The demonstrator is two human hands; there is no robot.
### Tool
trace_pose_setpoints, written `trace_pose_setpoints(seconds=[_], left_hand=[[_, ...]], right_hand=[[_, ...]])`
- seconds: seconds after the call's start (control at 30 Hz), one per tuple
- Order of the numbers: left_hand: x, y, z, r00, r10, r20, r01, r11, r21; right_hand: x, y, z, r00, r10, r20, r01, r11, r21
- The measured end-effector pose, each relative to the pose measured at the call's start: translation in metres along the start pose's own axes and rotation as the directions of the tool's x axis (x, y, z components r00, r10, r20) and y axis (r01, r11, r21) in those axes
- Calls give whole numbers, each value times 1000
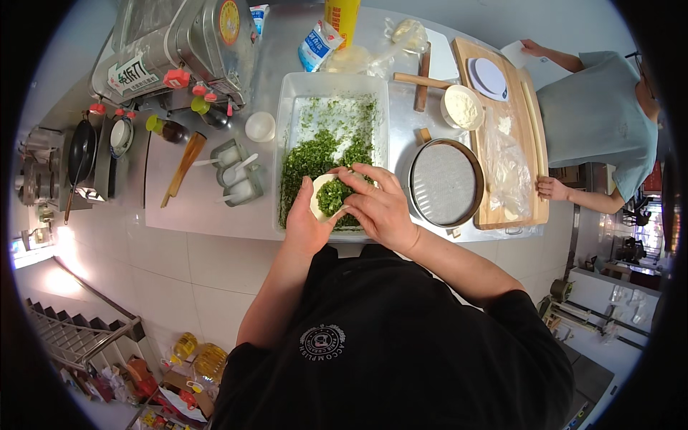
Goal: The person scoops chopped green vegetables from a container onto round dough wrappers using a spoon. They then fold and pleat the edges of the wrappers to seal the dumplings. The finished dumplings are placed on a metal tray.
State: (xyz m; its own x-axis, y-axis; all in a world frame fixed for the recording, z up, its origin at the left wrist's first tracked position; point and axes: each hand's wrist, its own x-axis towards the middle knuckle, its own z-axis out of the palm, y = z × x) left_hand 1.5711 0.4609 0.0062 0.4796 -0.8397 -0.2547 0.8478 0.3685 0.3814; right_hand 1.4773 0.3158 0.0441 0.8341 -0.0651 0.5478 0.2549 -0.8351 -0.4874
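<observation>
My left hand (305, 228) cradles a round dough wrapper (319, 215) with a mound of chopped green filling (332, 196) on it. The fingers of my right hand (384, 207) pinch the wrapper's right edge, so both hands hold it. They are above the near end of a translucent plastic tub (285, 88). Inside the tub, chopped greens (312, 156) lie mostly toward the near and left side, thinning out at the far end. The left hand's fingers beneath the wrapper are mostly hidden.
Right of the tub are a round sieve (445, 183), a bowl of flour (462, 107) and a wooden board (489, 215) with a kitchen scale (489, 78). A person (596, 107) stands beyond it. Leftward are a seasoning box (234, 172), bottles (166, 129) and a metal machine (177, 54).
</observation>
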Motion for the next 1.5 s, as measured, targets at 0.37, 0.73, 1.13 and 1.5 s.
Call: trace_pose_setpoints(seconds=[0.37,0.73,1.13,1.5], left_hand=[[-8,1,1,971,166,172,-212,932,293],[-15,11,15,956,187,225,-291,672,680],[-19,9,9,925,179,336,-381,471,796],[-25,8,19,938,115,328,-340,502,795]], right_hand=[[13,-16,-9,975,220,-2,-216,958,190],[14,-21,-11,928,371,25,-360,879,313],[8,-22,-13,934,356,17,-349,907,236],[1,-21,-19,969,241,55,-247,945,215]])
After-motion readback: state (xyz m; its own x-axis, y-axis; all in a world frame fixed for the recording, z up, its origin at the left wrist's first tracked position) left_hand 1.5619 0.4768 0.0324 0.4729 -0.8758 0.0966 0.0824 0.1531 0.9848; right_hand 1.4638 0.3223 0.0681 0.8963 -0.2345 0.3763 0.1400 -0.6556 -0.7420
